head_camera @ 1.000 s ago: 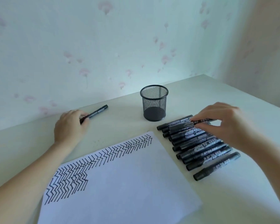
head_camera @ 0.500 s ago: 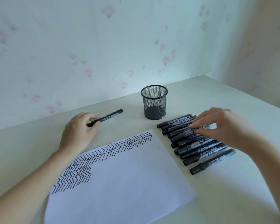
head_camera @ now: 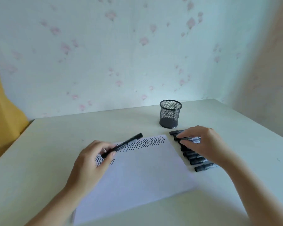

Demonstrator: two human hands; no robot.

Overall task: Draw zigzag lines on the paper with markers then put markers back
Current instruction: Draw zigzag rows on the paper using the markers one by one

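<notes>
A white paper [head_camera: 140, 173] lies on the table, with black zigzag lines along its far edge and left part. My left hand [head_camera: 90, 162] hovers over the paper's left side and holds a thin black marker [head_camera: 127, 141] that points up and to the right. To the right of the paper lies a row of several black markers [head_camera: 194, 159]. My right hand [head_camera: 201, 142] rests on the far end of that row, its fingertips pinching one marker [head_camera: 189, 138] there.
An empty black mesh pen cup [head_camera: 170, 113] stands behind the marker row, near the wall. The pale table [head_camera: 47, 152] ends at the wall behind and at an edge on the left, where a yellow object [head_camera: 3, 111] stands.
My left hand has carried its marker rightward from the bare table to above the paper's zigzags. My right hand stays on the far markers of the row. The camera view has shifted.
</notes>
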